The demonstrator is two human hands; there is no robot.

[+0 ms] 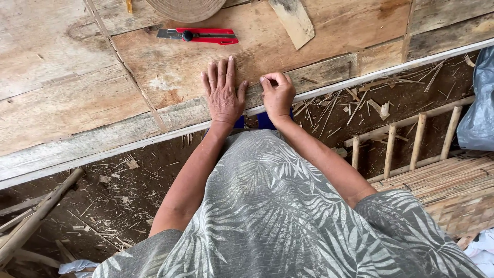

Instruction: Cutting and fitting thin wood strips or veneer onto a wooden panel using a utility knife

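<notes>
Left hand (223,92) flat, fingers spread open on wooden tabletop (170,67), centre frame, holding nothing. Right hand (278,93) just beside it, fingers curled, pinching something too thin to tell. Red utility knife (198,35) lies above, upper centre, untouched

A worn workbench of rough wooden planks (77,98) fills the top, in soft daylight. Below it lies a dirt floor (118,190) scattered with bamboo shavings. A bamboo rack (406,139) and bamboo slats (453,185) stand to the right.
</notes>
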